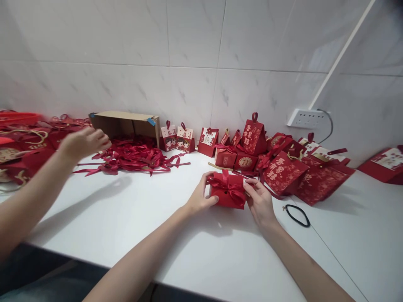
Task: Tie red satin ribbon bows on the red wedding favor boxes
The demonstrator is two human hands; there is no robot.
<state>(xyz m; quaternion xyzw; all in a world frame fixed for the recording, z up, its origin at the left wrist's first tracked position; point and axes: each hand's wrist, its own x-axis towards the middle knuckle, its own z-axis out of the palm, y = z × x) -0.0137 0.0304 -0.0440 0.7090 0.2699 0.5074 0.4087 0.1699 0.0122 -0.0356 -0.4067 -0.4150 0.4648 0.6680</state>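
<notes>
A small red gift box (227,196) with a red ribbon bow on top sits on the white counter (132,214), held between both my hands. My left hand (199,197) grips its left side, fingers closed on it. My right hand (260,200) pinches its right edge near the bow. Another person's hand (82,141) reaches in from the left toward a heap of red ribbons (134,156), fingers blurred.
An open cardboard box (126,122) lies on its side behind the ribbons. Several finished red boxes and bags (277,161) crowd the back right against the tiled wall. A black hair tie (297,214) lies right of my hands. More red bags (19,147) are piled at far left.
</notes>
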